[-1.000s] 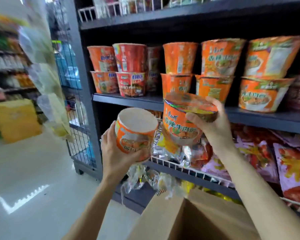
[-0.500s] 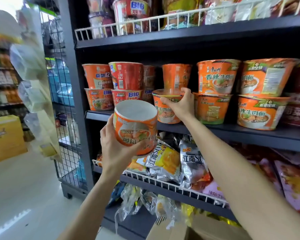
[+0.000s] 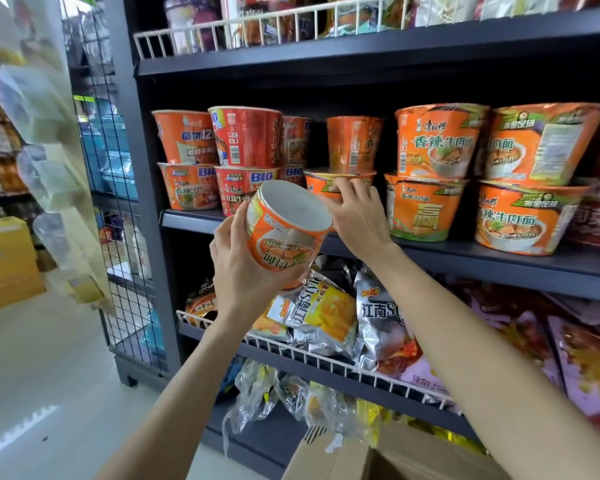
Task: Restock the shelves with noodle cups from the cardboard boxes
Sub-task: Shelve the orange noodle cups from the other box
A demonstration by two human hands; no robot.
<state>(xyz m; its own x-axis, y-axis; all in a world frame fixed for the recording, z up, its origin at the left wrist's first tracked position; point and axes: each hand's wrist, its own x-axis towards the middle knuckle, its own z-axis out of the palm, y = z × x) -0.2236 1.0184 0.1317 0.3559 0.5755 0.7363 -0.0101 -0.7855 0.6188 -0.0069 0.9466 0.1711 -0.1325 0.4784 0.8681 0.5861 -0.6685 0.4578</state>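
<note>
My left hand (image 3: 238, 268) grips an orange noodle cup (image 3: 284, 230) in front of the dark shelf (image 3: 499, 258), tilted with its white bottom toward me. My right hand (image 3: 357, 213) holds another orange cup (image 3: 329, 183) that stands on the shelf under an upper cup (image 3: 354, 143); its fingers curl over the rim. Orange and red noodle cups stand in two-high stacks on both sides. The cardboard box (image 3: 395, 459) is open at the bottom edge of the view.
Snack bags (image 3: 326, 320) fill the wire-fronted shelf below. A wire-railed shelf (image 3: 291, 22) with more goods runs above. A wire rack (image 3: 118, 209) hangs on the shelf's left end. A yellow box (image 3: 7, 261) stands on the pale floor at far left.
My right hand carried its cup up from chest height onto the shelf, under the upper cup. My left hand rose with its cup toward the shelf. The view tilted upward.
</note>
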